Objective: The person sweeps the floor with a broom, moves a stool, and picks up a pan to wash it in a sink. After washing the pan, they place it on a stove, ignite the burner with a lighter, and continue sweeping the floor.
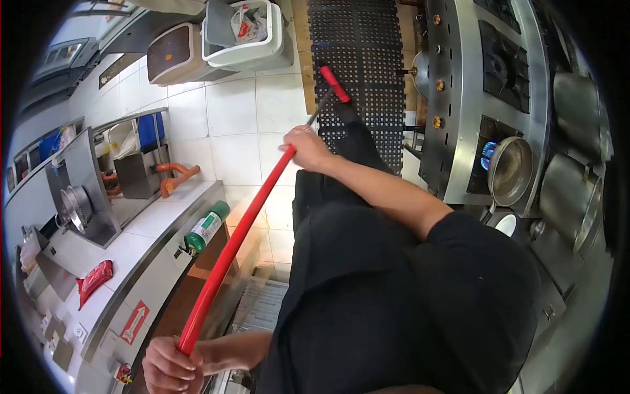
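Observation:
A long red pole [237,244] runs from the lower left up toward the middle. My left hand [172,365] is wrapped round its lower end. Higher up, my right hand [307,148] is closed round the pole where the red part meets a thin dark section. Beyond that hand, the dark section leads to a red head [335,84] on the black perforated mat [354,36].
On the right, a pan [510,172] sits by a lit blue flame on the steel stove [462,98]. Bins [246,52] stand on the tiled floor ahead. A green canister [209,226] and red packet [96,282] are on the left.

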Motion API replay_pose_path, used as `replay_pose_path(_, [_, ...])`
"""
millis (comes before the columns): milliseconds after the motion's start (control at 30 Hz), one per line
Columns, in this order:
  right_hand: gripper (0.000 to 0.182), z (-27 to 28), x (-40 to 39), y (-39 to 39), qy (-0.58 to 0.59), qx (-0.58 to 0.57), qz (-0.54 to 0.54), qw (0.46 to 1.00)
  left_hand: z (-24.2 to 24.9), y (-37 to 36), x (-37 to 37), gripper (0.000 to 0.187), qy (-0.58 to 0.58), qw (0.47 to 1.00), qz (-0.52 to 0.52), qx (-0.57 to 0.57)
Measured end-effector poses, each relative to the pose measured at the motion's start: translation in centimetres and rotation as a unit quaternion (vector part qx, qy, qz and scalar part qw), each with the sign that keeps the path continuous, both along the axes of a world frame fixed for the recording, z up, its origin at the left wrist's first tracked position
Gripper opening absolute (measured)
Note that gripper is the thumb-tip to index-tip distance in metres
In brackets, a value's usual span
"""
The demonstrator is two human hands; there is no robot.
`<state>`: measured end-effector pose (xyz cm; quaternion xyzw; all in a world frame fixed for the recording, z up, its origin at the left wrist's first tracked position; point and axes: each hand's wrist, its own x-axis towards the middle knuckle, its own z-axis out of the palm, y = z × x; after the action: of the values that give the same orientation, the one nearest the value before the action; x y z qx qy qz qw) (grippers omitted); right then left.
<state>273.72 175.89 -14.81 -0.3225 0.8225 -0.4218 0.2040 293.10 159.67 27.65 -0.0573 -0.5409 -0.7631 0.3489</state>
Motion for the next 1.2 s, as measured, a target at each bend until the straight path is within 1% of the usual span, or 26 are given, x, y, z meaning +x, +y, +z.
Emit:
replay_pose_path(33, [0.021,0.2,0.0,1.7,0.034,-0.002,-0.025,0.999,-0.6,-0.6,0.6,0.033,0.016,1.0,-0.021,0.016])
replay_pose_path(67, [0.017,-0.6,-0.1,3.4,0.033,0.018,-0.067,0.997,-2.4,-1.7,1.1,0.03,0.013,1.0,-0.005,-0.004])
replay_pose_path(100, [0.013,-2.0,-0.6,5.4,0.055,0.035,-0.08,0.995,-4.9,-1.9,1.0,0.028,-0.019,1.0,0.012,0.022])
replay_pose_path(133, [0.014,-3.1,-1.2,7.2,0.067,0.082,-0.074,0.992,-7.2,-1.6,0.1,0.026,-0.053,0.997,0.03,0.047])
replay_pose_path(167, [0.029,-6.3,-1.6,9.0,0.089,0.091,-0.102,0.987,-9.6,-0.3,-2.2,0.025,-0.101,0.992,0.034,0.06])
replay_pose_path(200, [0.029,-9.7,-1.9,10.7,0.103,0.11,-0.128,0.98,-11.4,1.1,-4.0,0.024,-0.147,0.986,0.039,0.073])
replay_pose_path(233, [0.03,-11.6,-1.7,11.5,0.079,0.105,-0.149,0.98,-11.8,1.6,-4.3,0.024,-0.156,0.985,0.025,0.066])
replay_pose_path(300, [0.03,-9.9,-0.7,7.9,-0.053,0.174,-0.099,0.978,-11.8,2.2,-5.7,0.024,-0.166,0.985,-0.01,0.049])
replay_pose_path(333, [0.03,-10.7,0.6,4.8,-0.043,0.116,-0.097,0.988,-10.2,0.8,-5.3,0.024,-0.152,0.987,0.046,0.029])
replay_pose_path(367, [0.029,-11.3,2.6,1.7,-0.038,0.06,-0.098,0.993,-7.9,-1.2,-3.8,0.024,-0.146,0.988,0.054,0.002])
replay_pose_path(467, [0.025,-6.6,4.2,-4.9,-0.069,-0.031,-0.058,0.995,-1.8,0.0,-4.3,0.027,-0.072,0.996,0.017,-0.043])
replay_pose_path(500, [0.025,-4.6,4.5,-5.3,-0.062,-0.059,-0.044,0.995,0.0,0.3,-3.2,0.026,-0.052,0.994,0.049,-0.079])
replay_pose_path(533, [0.025,-2.9,4.7,-4.7,-0.066,-0.067,-0.048,0.994,1.3,0.4,-2.5,0.039,-0.028,0.989,0.082,-0.116])
replay_pose_path(600, [0.026,0.3,5.5,-2.6,-0.067,-0.081,-0.056,0.993,2.6,1.5,-3.1,0.038,0.019,0.996,0.016,-0.089])
replay_pose_path(633, [0.027,1.3,6.1,-0.9,-0.042,-0.082,-0.097,0.991,2.9,1.8,-3.2,0.037,0.042,0.996,-0.017,-0.074])
replay_pose_path(667, [0.026,1.6,6.2,1.4,-0.057,-0.078,-0.103,0.99,2.5,1.9,-3.0,0.035,0.04,0.998,-0.009,-0.052])
replay_pose_path(700, [0.022,1.6,6.3,4.0,-0.048,-0.002,-0.103,0.994,1.4,1.5,-3.0,0.026,0.045,0.998,-0.04,0.012])
replay_pose_path(733, [0.022,0.5,6.6,6.3,-0.039,0.029,-0.129,0.991,-0.3,1.1,-3.2,0.029,0.05,0.993,-0.071,0.075])
replay_pose_path(800, [0.021,-2.8,6.9,10.5,-0.042,0.089,-0.156,0.983,-4.6,1.1,-3.4,0.028,-0.059,0.997,-0.022,0.051])
replay_pose_path(833, [0.021,-4.6,7.4,11.9,-0.001,0.056,-0.215,0.975,-6.8,2.6,-4.7,0.027,-0.113,0.992,0.005,0.058])
replay_pose_path(867, [0.02,-7.0,8.4,12.1,-0.027,0.067,-0.201,0.977,-8.2,4.3,-5.7,0.027,-0.167,0.983,0.03,0.065])
replay_pose_path(900, [0.02,-9.4,9.2,12.3,-0.051,0.079,-0.191,0.977,-8.2,4.8,-5.7,0.028,-0.147,0.989,-0.005,0.029])
replay_pose_path(967, [0.02,-11.6,10.4,8.1,-0.087,0.005,-0.198,0.976,-7.4,5.8,-5.4,0.029,-0.103,0.991,-0.073,-0.041])
replay_pose_path(1067, [0.021,-6.2,11.2,1.0,-0.099,-0.078,-0.121,0.985,-1.6,5.6,-1.4,0.033,-0.07,0.996,-0.018,-0.051])
replay_pose_path(1100, [0.021,-5.0,11.5,-0.5,-0.082,-0.11,-0.101,0.985,-0.7,5.6,-0.5,0.028,-0.051,0.995,-0.037,-0.077])
replay_pose_path(1200, [0.023,-1.2,12.1,-1.7,-0.075,-0.088,-0.043,0.992,1.7,5.9,3.0,0.034,0.012,0.987,-0.09,-0.132])
